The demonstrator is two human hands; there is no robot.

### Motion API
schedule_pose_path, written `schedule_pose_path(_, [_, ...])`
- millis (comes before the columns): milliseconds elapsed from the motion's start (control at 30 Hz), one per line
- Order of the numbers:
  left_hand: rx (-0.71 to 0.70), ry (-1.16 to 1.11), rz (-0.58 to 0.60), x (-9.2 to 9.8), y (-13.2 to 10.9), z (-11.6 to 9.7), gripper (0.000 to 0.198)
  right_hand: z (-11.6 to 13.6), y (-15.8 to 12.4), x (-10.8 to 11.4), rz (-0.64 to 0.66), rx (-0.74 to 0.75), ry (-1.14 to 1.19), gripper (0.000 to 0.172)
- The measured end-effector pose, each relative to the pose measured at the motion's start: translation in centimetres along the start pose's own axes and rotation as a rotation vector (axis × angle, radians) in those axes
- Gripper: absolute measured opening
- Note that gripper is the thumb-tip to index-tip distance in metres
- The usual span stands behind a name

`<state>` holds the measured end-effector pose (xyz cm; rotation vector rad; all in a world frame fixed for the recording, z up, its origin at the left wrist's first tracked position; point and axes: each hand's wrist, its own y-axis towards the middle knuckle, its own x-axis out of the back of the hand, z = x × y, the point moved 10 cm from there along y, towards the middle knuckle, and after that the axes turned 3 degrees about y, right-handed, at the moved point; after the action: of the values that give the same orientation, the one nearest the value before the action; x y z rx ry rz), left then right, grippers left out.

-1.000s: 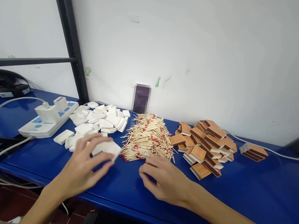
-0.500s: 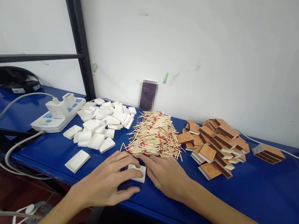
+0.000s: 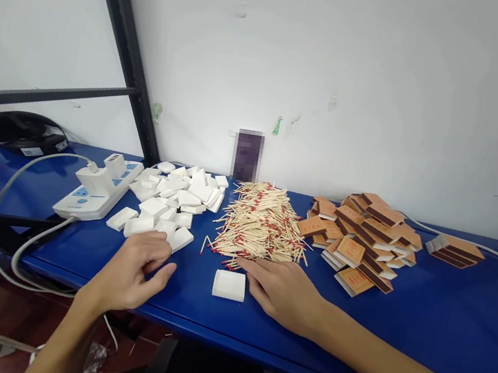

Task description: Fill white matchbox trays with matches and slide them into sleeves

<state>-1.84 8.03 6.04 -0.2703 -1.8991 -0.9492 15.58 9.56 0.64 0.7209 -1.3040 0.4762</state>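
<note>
My left hand hovers at the near edge of the white matchbox trays, fingers curled and thumb apart. Nothing shows in its grasp, though its palm side is hidden. A single white matchbox tray lies on the blue table in front of me, apart from both hands. Just right of that tray, my right hand rests low, its fingers together and pinching a few red-headed matches at the front of the match pile.
Orange matchbox sleeves are heaped right of the matches, with more sleeves standing farther right. A power strip with cables lies at left, beside a black rack post. A blurred dark rectangle stands against the wall.
My left hand has left the single tray and moved left, covering where another loose tray lay. My right hand stays near the pile, and a small bunch of matches now shows at its fingertips.
</note>
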Motion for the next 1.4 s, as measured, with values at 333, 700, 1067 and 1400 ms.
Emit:
schedule_pose_path(333, [-0.029,0.262,0.006,-1.6,2.7,0.2,0.037,0.9,-0.3,-0.2,0.032,0.173,0.087,0.041])
schedule_pose_path(700, [-0.094,0.156,0.045,-4.4,3.3,-4.8,0.016,1.4,-2.4,1.8,-0.001,0.266,0.365,0.026])
schedule_pose_path(1067, [-0.063,0.095,0.175,-6.7,2.1,-5.2,0.021,-0.1,-1.8,2.6,-0.090,0.074,0.385,0.020])
schedule_pose_path(1400, [-0.048,-0.039,0.237,-7.2,2.4,-6.1,0.011,-1.5,-0.9,1.7,-0.130,0.031,0.451,0.031])
